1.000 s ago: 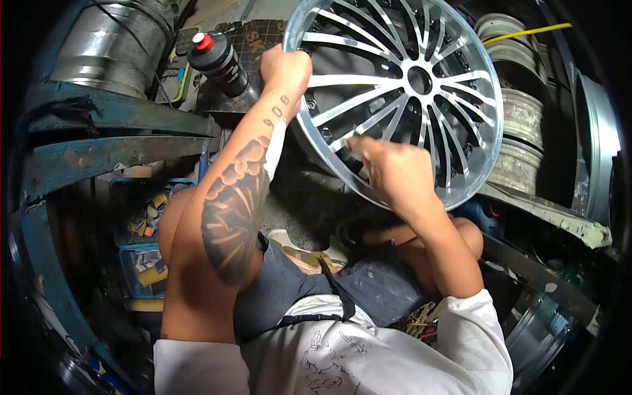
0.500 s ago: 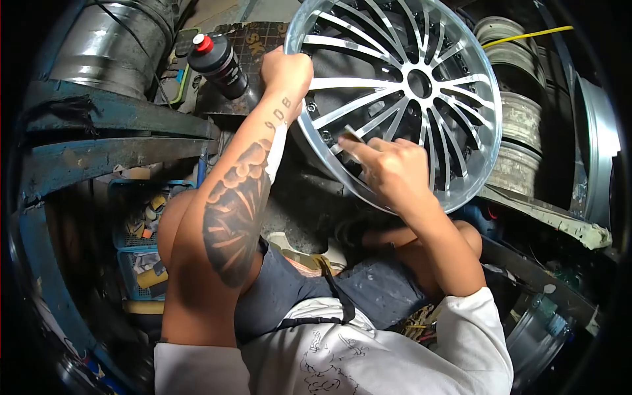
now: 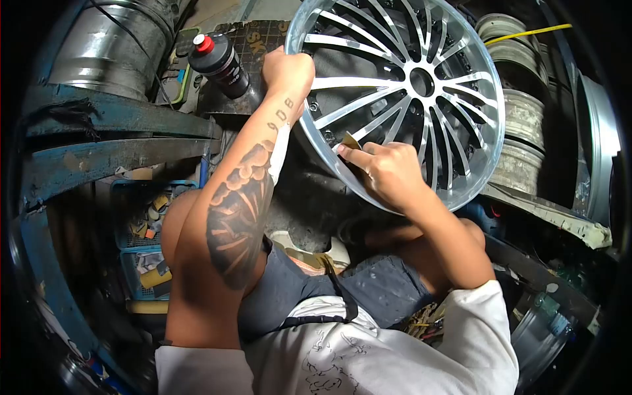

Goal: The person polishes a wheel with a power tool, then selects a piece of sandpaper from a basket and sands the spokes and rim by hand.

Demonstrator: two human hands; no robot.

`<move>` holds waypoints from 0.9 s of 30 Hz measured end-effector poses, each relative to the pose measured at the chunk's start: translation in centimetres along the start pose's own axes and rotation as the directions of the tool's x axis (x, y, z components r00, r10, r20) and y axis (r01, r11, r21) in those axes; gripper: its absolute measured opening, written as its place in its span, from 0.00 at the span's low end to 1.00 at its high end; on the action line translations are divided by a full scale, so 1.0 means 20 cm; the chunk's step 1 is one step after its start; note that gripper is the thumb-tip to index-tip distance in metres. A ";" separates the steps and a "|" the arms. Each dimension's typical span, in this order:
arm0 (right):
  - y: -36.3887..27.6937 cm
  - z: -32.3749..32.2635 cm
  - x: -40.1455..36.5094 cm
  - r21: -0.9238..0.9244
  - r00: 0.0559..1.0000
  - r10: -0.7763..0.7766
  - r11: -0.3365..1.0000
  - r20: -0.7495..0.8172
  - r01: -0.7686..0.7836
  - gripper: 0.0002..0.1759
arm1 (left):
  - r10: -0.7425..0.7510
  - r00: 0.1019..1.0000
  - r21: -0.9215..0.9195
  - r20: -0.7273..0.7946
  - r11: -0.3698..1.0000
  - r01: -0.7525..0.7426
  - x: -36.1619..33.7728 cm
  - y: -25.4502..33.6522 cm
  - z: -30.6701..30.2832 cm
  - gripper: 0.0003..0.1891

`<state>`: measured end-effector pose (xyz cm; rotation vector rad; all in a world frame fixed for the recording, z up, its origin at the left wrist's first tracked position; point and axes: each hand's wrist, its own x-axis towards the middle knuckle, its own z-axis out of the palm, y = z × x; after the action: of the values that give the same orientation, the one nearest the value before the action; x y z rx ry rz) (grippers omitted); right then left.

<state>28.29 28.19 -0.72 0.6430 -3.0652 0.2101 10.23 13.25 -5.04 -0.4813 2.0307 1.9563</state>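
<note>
A multi-spoke alloy wheel [image 3: 431, 93] with bright machined spokes and dark recesses stands tilted in front of me. My left hand [image 3: 289, 71] is closed around the left edge of its rim. Pinched in my right hand [image 3: 392, 172] is a small folded brown piece of sandpaper [image 3: 350, 140], held against the lower-left part of the wheel where a spoke meets the rim. My fingers hide part of the sandpaper and the spoke beneath it.
A black bottle with a red cap [image 3: 220, 66] stands left of the wheel on a dark board [image 3: 257, 39]. Worn rims [image 3: 523, 118] are stacked at right, beside a yellow rod [image 3: 530, 34]. Blue baskets [image 3: 125, 191] with scraps sit lower left, below a blue metal beam [image 3: 85, 161].
My right hand has shifted slightly, and the sandpaper has turned so more of its brown face shows. My left hand keeps its hold on the rim.
</note>
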 end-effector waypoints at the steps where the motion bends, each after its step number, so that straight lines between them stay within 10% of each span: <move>1: -0.01 0.00 -0.01 -0.030 0.999 0.001 1.000 0.043 0.000 0.22 | 0.006 1.000 0.056 -0.011 0.998 -0.005 0.01 -0.02 0.01 0.17; 15: -0.04 -0.09 -0.02 -0.091 0.975 0.046 0.995 0.219 -0.027 0.24 | 0.011 0.999 0.097 -0.044 0.995 -0.007 0.00 0.00 0.01 0.16; 17: -0.07 -0.11 0.00 0.016 0.994 0.102 0.995 0.033 -0.103 0.23 | -0.033 0.999 0.017 -0.022 0.999 0.033 -0.01 0.01 0.00 0.16; 27: -0.01 -0.05 -0.05 -0.045 0.996 0.051 0.998 0.071 -0.048 0.25 | 0.039 0.999 0.040 -0.019 0.998 -0.038 -0.03 -0.02 0.02 0.13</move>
<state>29.14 28.60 0.33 0.5862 -3.1473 0.1228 10.87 13.71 -5.21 -0.4573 2.1022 1.9361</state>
